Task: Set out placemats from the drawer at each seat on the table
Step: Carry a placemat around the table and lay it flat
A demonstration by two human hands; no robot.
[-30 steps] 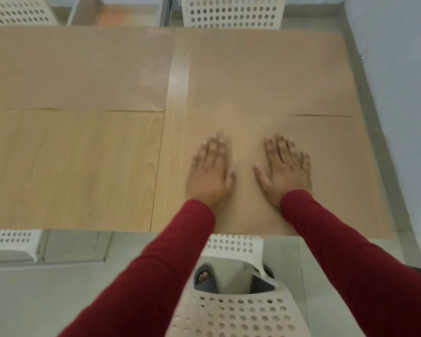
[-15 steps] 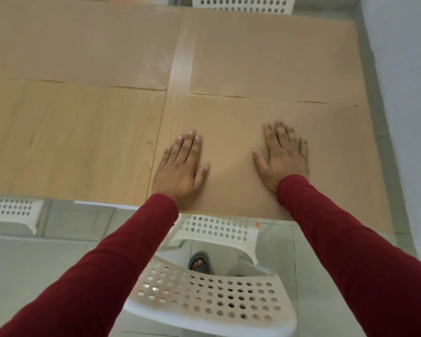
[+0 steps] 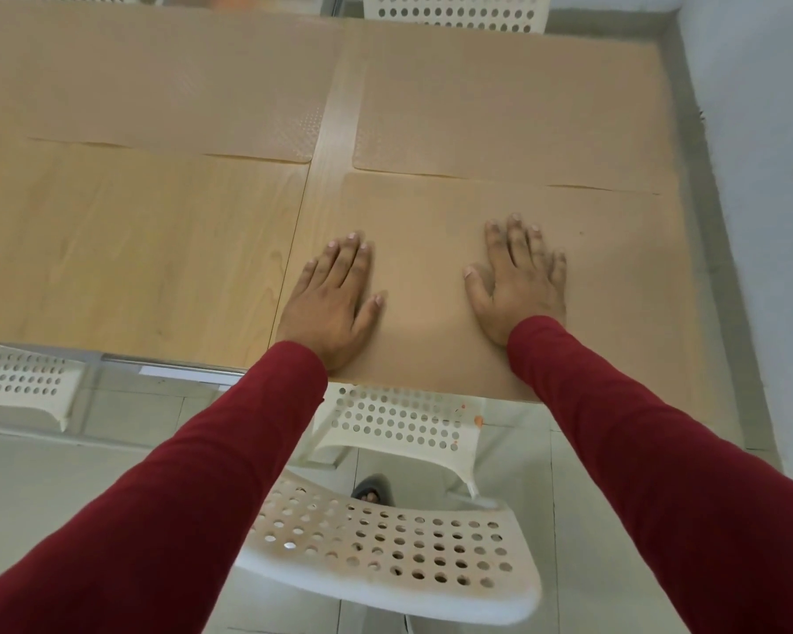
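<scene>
Left hand (image 3: 328,304) has slid out to the near-right placemat's (image 3: 431,267) left edge, right hand (image 3: 520,286) hardly moved — both flat, fingers straight, pressing, gripping nothing. Mat runs long side along the table (image 3: 133,249) edge; bare near-left seat sits closer to the left hand.

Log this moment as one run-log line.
left hand: flat on near-right placemat | right hand: flat on same mat | far-left placemat, far-right placemat: laid | near-left seat: bare table
</scene>
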